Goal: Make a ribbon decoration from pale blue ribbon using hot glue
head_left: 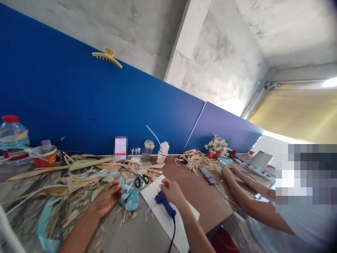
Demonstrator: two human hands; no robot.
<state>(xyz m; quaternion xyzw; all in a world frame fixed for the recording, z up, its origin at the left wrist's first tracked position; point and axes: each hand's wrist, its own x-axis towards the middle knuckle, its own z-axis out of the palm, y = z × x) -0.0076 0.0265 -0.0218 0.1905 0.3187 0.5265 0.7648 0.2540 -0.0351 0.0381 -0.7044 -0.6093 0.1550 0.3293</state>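
Note:
My left hand [109, 197] is over the table beside a heap of light blue ribbon [129, 197], its fingers curled together; what they hold, if anything, is too small to name. My right hand [171, 190] is above a white sheet [154, 191], with fingers pinched near the tip of a blue glue gun [166, 204]. The glue gun lies on the sheet, its black cord running toward me. Black-handled scissors [141, 180] rest just behind the ribbon. Dried husk strips [86, 163] spread across the left of the table.
Behind stand a bottle [13, 140], a red cup [44, 157], a glass jar [147, 151] and a white cup [162, 154]. At the right, a person's arms [247, 196] reach over the table near potted flowers [217, 146]. A blue partition [79, 98] borders the back.

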